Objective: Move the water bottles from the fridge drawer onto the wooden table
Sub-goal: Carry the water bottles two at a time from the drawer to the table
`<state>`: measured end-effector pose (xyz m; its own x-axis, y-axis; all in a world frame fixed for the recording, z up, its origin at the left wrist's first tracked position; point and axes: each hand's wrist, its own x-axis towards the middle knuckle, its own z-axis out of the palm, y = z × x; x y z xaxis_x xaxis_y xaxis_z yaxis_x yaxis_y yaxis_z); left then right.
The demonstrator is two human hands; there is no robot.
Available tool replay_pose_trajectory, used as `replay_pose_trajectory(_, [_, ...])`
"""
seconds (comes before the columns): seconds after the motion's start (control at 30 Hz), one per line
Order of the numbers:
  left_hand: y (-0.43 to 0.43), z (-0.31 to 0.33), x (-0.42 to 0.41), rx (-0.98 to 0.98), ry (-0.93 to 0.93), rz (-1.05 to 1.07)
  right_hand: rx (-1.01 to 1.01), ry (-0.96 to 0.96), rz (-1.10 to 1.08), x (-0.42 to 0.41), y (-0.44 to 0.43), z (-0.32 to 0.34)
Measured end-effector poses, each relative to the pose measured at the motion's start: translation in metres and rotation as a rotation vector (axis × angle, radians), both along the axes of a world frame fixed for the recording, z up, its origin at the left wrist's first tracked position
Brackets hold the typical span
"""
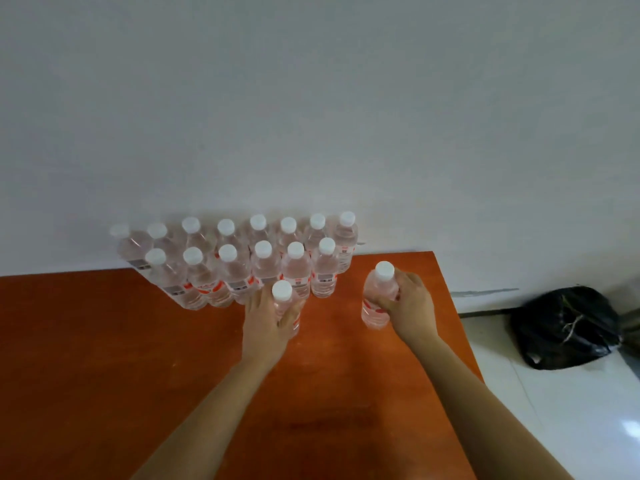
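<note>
Several clear water bottles (228, 268) with white caps and red labels stand in two rows at the back of the orange-brown wooden table (104, 358), against the wall. My left hand (268, 323) grips another upright bottle (282, 292) just in front of the rows. My right hand (412, 306) grips a second upright bottle (379, 292) that stands on the table to the right of the rows, near the table's right edge. The fridge drawer is out of view.
A grey wall (311, 98) rises directly behind the table. To the right, a black plastic bag (564, 327) lies on the white tiled floor (571, 410). The table's right edge runs diagonally beside my right forearm.
</note>
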<state>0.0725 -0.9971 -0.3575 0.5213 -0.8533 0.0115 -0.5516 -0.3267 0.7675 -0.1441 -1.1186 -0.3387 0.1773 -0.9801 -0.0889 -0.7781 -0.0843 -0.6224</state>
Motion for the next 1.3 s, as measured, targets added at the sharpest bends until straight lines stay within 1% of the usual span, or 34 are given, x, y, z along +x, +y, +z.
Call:
replay_pose_trajectory(0.13, [-0.007,-0.017,0.007,0.083,0.049,0.016,0.01,-0.021,0.043,0.024,-0.034,-0.013])
replay_pose_trajectory(0.27, [-0.009,-0.025,0.015,0.108,0.075,0.059,0.049,-0.112,0.185,0.047,-0.065,-0.027])
replay_pose_trajectory(0.37, [-0.011,-0.022,0.017,0.12,0.097,0.087,0.089,-0.212,0.23,0.055,-0.074,-0.042])
replay_pose_trajectory(0.47, [-0.011,-0.022,0.016,0.183,0.108,0.104,0.107,-0.268,0.295,0.057,-0.08,-0.05])
replay_pose_trajectory(0.6, [-0.013,-0.018,0.011,0.232,0.185,0.131,0.114,-0.259,0.367,0.057,-0.085,-0.053])
replay_pose_trajectory(0.7, [-0.016,-0.016,0.008,0.26,0.183,0.147,0.167,-0.279,0.402,0.059,-0.083,-0.054])
replay_pose_trajectory(0.77, [-0.016,-0.014,0.006,0.24,0.205,0.16,0.186,-0.253,0.427,0.06,-0.082,-0.052])
replay_pose_trajectory(0.83, [-0.013,-0.009,0.005,0.184,0.255,0.174,0.165,-0.237,0.408,0.062,-0.079,-0.046])
replay_pose_trajectory(0.9, [-0.007,-0.003,0.007,0.129,0.277,0.199,0.146,-0.33,0.316,0.067,-0.072,-0.033])
replay_pose_trajectory(0.97, [0.002,0.001,0.014,0.099,0.277,0.23,0.079,-0.43,0.228,0.076,-0.062,-0.018])
replay_pose_trajectory(1.03, [0.014,0.002,0.026,0.072,0.273,0.253,-0.032,-0.381,0.197,0.089,-0.05,-0.008])
replay_pose_trajectory(1.13, [0.033,0.007,0.054,0.043,0.253,0.25,-0.262,-0.171,0.254,0.115,-0.03,-0.003])
replay_pose_trajectory(1.2, [0.048,0.008,0.079,0.034,0.249,0.262,-0.329,-0.103,0.322,0.139,-0.013,-0.001])
replay_pose_trajectory(1.3, [0.075,0.008,0.125,0.041,0.259,0.302,-0.347,-0.043,0.402,0.184,0.014,0.001])
